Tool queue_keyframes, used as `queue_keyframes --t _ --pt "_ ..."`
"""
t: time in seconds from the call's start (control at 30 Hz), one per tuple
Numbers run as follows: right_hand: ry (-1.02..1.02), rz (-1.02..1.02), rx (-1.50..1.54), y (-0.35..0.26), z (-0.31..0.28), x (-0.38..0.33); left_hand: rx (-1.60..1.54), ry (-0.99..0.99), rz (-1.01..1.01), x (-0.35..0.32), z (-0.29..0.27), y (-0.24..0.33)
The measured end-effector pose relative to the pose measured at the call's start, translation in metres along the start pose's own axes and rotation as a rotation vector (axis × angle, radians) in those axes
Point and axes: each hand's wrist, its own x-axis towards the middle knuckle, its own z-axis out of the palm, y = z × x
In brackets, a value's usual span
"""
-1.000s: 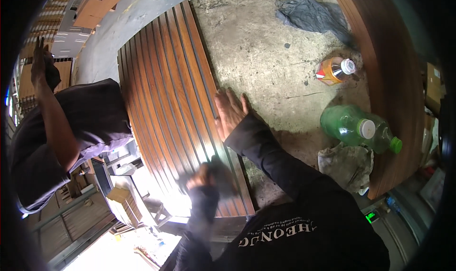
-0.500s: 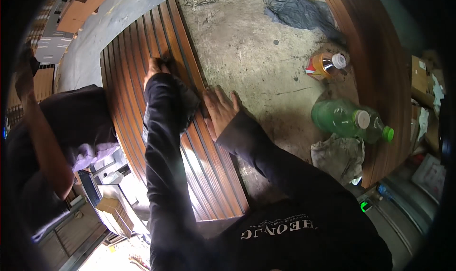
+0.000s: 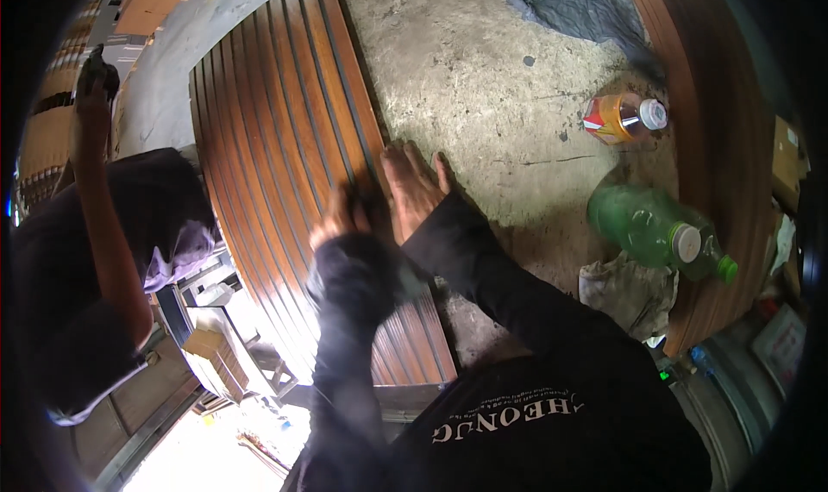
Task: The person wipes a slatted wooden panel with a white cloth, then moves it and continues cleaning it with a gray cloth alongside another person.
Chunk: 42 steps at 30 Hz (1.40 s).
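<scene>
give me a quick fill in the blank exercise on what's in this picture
1. The right hand lies flat at the edge of the ribbed ____ panel.
2. The big bottle lying on the concrete floor is ____ in colour.
3. The small orange bottle has a ____ cap.
4. The blurred left hand is over the ____.

Missing words: wooden; green; white; panel
</scene>
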Motion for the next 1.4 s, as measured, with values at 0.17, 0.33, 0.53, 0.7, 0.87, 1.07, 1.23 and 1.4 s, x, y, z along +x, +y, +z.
queue_keyframes --t 0.17,0.33,0.53,0.7,0.87,1.07,1.23,1.4 --pt "-0.069 -0.019 -0.078 0.004 0.0 -0.003 -0.032 0.076 0.068 0.179 -0.035 0.048" --pt "-0.065 0.025 -0.045 0.0 -0.002 -0.003 -0.112 -0.11 0.125 0.16 -0.042 0.037" --pt "0.139 0.054 -0.089 0.037 0.003 -0.002 0.188 -0.388 0.14 -0.084 -0.005 0.014" --pt "0.146 -0.022 -0.122 0.009 0.024 0.0 -0.238 -0.309 -0.172 -0.293 -0.017 -0.016" --pt "0.09 0.001 -0.195 0.011 0.013 -0.002 -0.224 -0.143 -0.084 -0.226 -0.036 0.021" --pt "0.146 -0.054 -0.23 0.003 0.026 -0.004 -0.178 -0.027 -0.154 -0.073 -0.028 0.02" --pt "0.098 -0.022 -0.216 0.014 0.032 -0.004 -0.11 -0.173 -0.108 -0.153 -0.057 0.038" --pt "0.109 -0.017 -0.207 0.013 0.007 -0.002 -0.165 -0.241 -0.227 -0.192 -0.02 0.019"
